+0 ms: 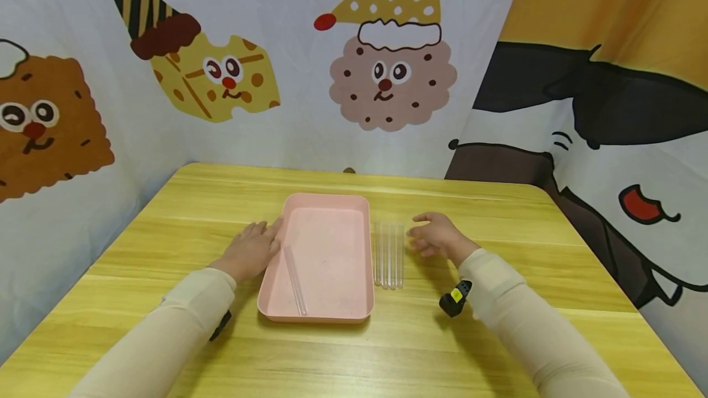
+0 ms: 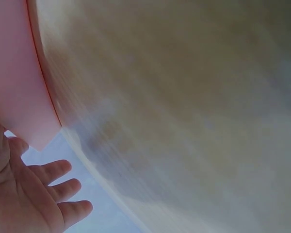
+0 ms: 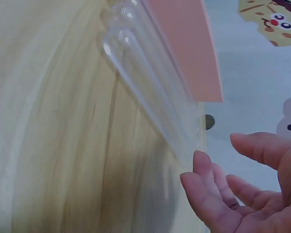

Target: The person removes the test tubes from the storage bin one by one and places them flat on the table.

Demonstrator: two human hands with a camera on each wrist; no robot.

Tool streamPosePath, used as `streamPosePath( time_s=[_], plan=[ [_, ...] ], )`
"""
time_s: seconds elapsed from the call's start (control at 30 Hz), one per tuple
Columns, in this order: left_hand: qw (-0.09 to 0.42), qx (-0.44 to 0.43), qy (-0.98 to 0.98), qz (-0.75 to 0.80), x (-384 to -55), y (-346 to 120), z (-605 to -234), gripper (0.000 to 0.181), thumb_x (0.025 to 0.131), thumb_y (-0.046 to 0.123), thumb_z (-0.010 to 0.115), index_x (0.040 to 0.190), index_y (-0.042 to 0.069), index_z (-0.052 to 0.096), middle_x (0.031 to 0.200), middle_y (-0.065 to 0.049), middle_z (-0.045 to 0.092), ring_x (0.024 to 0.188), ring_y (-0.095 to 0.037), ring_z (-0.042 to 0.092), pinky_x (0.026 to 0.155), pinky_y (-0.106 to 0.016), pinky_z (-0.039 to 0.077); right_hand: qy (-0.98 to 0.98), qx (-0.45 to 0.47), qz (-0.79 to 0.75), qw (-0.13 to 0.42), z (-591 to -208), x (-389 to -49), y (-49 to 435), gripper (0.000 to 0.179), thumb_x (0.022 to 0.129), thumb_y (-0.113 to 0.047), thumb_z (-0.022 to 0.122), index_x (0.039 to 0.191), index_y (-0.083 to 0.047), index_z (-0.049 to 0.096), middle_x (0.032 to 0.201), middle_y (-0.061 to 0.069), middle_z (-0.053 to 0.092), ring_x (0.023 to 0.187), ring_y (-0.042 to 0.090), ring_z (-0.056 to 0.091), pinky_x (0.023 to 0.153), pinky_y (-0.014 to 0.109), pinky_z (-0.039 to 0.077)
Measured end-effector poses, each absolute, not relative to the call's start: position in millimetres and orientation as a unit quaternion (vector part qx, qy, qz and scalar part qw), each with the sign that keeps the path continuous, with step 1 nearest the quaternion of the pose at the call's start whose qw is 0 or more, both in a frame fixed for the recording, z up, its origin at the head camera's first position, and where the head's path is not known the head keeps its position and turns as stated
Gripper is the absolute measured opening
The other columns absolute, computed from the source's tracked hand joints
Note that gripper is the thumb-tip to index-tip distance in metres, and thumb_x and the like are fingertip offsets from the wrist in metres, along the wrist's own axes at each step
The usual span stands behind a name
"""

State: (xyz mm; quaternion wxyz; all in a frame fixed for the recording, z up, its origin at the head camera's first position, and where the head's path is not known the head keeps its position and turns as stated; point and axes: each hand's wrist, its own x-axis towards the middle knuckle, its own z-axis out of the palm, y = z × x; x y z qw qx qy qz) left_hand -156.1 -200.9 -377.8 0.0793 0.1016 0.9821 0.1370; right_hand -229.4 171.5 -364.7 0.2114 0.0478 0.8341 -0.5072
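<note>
A pink rectangular tray (image 1: 343,263) lies on the table, with one clear test tube (image 1: 295,281) slanting along its left side. Just right of the tray, several clear test tubes (image 1: 389,257) lie side by side, rounded ends toward the person. My left hand (image 1: 254,247) rests at the tray's left rim, fingers spread and relaxed; the left wrist view shows its fingers by the pink tray wall (image 2: 19,63). My right hand (image 1: 437,236) is just right of the tube row, fingers loosely bent and holding nothing; in the right wrist view its fingertips come near the tubes' far ends (image 3: 184,141).
The yellow wood-grain table (image 1: 354,361) extends around the tray. A curtain (image 1: 298,140) with cartoon prints hangs behind the table's far edge and along its sides. A black device (image 1: 456,298) with a yellow mark is strapped at the right wrist.
</note>
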Motion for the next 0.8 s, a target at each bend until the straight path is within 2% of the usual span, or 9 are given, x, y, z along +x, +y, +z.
streamPosePath(
  time_s=[0.13, 0.2, 0.43, 0.8],
  plan=[
    [0.084, 0.098, 0.981, 0.142, -157, -202, -379, 0.054, 0.105, 0.027, 0.023, 0.155, 0.007, 0.018, 0.149, -0.036, 0.026, 0.137, -0.055, 0.02, 0.109, -0.067, 0.02, 0.83, 0.036, -0.523, 0.194, -366, -227, 171, 0.058, 0.095, -0.011, 0.059, 0.146, 0.002, 0.035, 0.131, 0.026, 0.055, 0.101, 0.032, 0.066, 0.077, 0.044, 0.058],
    [0.084, 0.098, 0.981, 0.144, -158, -202, -380, 0.054, 0.105, 0.027, 0.023, 0.155, 0.007, 0.017, 0.149, -0.036, 0.026, 0.137, -0.055, 0.02, 0.109, -0.067, 0.019, 0.83, 0.028, -0.526, 0.184, -368, -225, 170, 0.058, 0.095, -0.011, 0.059, 0.146, 0.002, 0.035, 0.132, 0.027, 0.053, 0.108, 0.036, 0.063, 0.078, 0.045, 0.057],
    [0.081, 0.105, 0.981, 0.14, -157, -202, -380, 0.054, 0.105, 0.025, 0.023, 0.155, 0.006, 0.018, 0.148, -0.036, 0.027, 0.137, -0.055, 0.022, 0.109, -0.067, 0.021, 0.825, 0.006, -0.542, 0.159, -369, -220, 167, 0.057, 0.097, -0.014, 0.057, 0.147, 0.0, 0.034, 0.134, 0.026, 0.05, 0.115, 0.038, 0.059, 0.079, 0.045, 0.057],
    [0.065, 0.121, 0.984, 0.117, -155, -201, -379, 0.052, 0.105, 0.022, 0.027, 0.154, 0.004, 0.02, 0.145, -0.038, 0.031, 0.134, -0.057, 0.026, 0.106, -0.068, 0.026, 0.813, 0.008, -0.569, 0.123, -367, -215, 156, 0.058, 0.096, -0.012, 0.06, 0.147, -0.001, 0.036, 0.125, 0.023, 0.054, 0.116, 0.04, 0.058, 0.084, 0.05, 0.055]
  ],
)
